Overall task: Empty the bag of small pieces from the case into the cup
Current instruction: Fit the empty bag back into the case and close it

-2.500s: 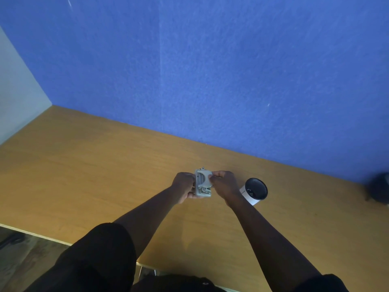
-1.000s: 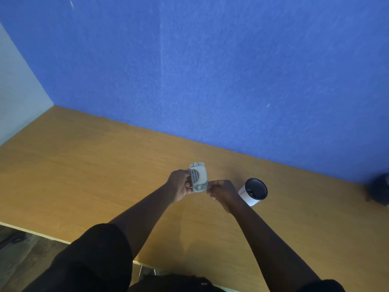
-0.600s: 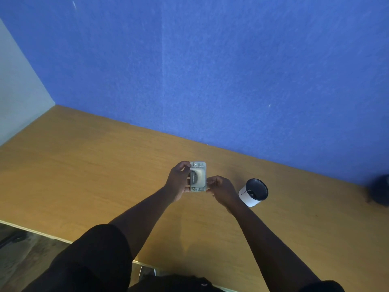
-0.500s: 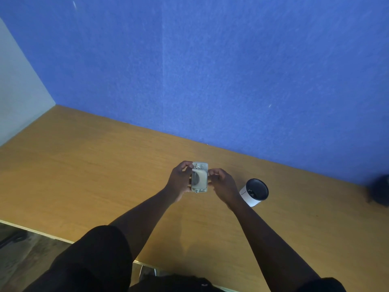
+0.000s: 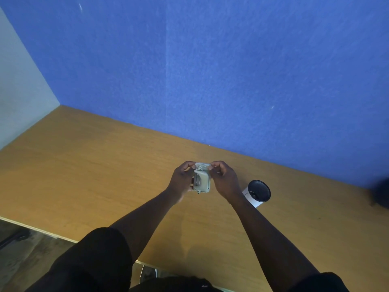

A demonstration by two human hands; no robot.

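Both hands hold a small pale grey case [image 5: 202,180] above the table: the left hand [image 5: 182,182] is wrapped around its left side, and the right hand [image 5: 224,179] pinches its top right corner. Just right of the right wrist, a white paper cup [image 5: 257,193] with a dark interior stands on the bare wooden tabletop [image 5: 84,165]. A blue textured wall [image 5: 210,70] backs the far edge; a pale wall [image 5: 19,91] closes the left.

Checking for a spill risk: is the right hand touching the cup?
Apart. The head view shows bare table between the right hand and the cup.
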